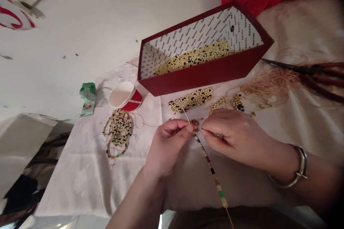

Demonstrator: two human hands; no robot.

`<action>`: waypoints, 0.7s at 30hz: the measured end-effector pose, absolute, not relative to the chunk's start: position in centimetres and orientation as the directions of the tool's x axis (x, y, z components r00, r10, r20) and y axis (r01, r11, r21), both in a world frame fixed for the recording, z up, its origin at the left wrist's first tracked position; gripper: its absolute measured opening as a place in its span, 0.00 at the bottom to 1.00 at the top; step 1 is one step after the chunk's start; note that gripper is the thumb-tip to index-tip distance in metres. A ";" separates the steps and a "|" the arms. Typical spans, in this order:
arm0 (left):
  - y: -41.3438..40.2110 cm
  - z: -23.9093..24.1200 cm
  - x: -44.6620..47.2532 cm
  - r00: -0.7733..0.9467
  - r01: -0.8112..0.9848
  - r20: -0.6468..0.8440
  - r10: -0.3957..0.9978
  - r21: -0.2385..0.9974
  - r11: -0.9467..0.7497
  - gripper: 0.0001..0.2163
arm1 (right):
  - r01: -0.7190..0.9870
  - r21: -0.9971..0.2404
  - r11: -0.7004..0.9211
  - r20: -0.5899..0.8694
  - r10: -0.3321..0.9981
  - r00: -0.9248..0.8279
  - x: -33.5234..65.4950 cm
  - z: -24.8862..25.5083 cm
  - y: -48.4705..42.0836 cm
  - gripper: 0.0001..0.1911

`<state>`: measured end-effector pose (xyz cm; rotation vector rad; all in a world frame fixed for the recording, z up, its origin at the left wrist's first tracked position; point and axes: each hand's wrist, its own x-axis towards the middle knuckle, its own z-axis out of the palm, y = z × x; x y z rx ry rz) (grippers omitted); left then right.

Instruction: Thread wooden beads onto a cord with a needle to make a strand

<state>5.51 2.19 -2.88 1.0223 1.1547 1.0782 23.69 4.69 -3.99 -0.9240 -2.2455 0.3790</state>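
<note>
My left hand (pixel 172 143) is closed, thumb and forefinger pinching a string of beads near its upper end. A pale, stiff-looking bit of string (pixel 186 116) sticks up past the fingertips. From the pinch, the threaded beads (pixel 211 170) in yellow, black, purple, orange and green slant down toward me, ending in bare cord (pixel 229 218). Close on the right, my right hand (pixel 231 132), with a metal bangle (pixel 302 162) at the wrist, pinches the string beside the left fingertips. Small orange-red loose beads (pixel 195 123) lie behind the fingers.
A dark red box (pixel 199 75) holds many yellow and black beads (pixel 196 57). Nearby are a bead patch (pixel 192 99), loose bead piles (pixel 238 103), a paper cup (pixel 126 96), finished bead strands (pixel 118 132), a green packet (pixel 87 98), tangled thread (pixel 271 84) and scissors (pixel 319 75).
</note>
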 end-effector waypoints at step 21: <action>2.2 -1.8 5.7 0.112 -0.202 -0.295 0.949 0.928 0.313 0.09 | 0.600 -0.265 0.755 0.557 0.627 -0.544 24.0 -3.5 4.7 0.16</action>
